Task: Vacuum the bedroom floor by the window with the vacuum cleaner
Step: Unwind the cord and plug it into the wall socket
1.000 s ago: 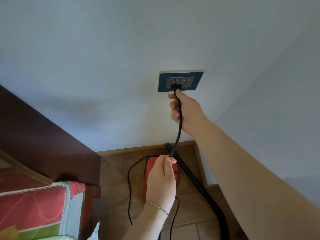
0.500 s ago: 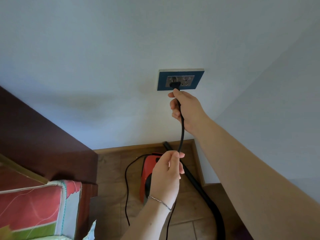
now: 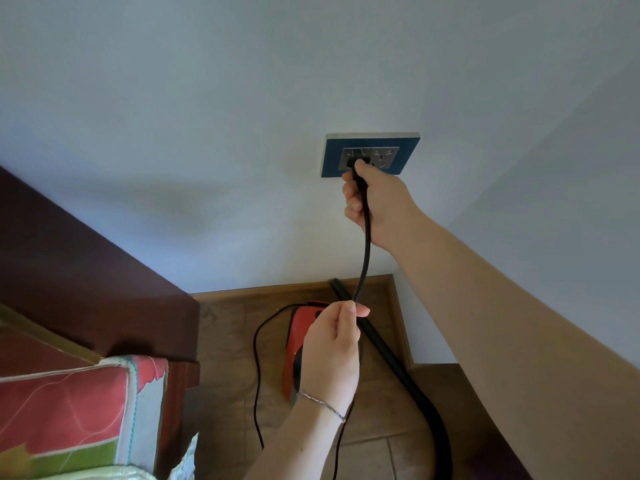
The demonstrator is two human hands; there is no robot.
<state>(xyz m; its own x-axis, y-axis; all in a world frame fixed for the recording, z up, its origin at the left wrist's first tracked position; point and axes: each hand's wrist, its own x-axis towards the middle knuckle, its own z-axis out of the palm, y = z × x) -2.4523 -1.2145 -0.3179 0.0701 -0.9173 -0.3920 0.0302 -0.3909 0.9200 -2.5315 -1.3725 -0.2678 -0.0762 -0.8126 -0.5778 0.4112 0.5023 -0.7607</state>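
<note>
A blue-framed wall socket (image 3: pixel 408 154) sits on the white wall. A black plug (image 3: pixel 357 163) is at its left outlet, and my right hand (image 3: pixel 381 206) grips the plug and the top of the black power cord (image 3: pixel 365 251). The cord hangs down to my left hand (image 3: pixel 332 351), which pinches it between thumb and fingers. Below, a red vacuum cleaner (image 3: pixel 299 337) stands on the wooden floor, partly hidden by my left hand. Its black hose (image 3: pixel 408 379) runs along the floor to the right.
A dark wooden headboard (image 3: pixel 86 271) and a bed with a red and green floral cover (image 3: pixel 65 410) fill the left. A wooden skirting board (image 3: pixel 263 291) lines the wall. Loose cord (image 3: pixel 256 375) loops on the floor left of the vacuum cleaner.
My right hand stays at the plug in the socket. My left hand's fingers loosened on the cord half a second ago and now pinch it again.
</note>
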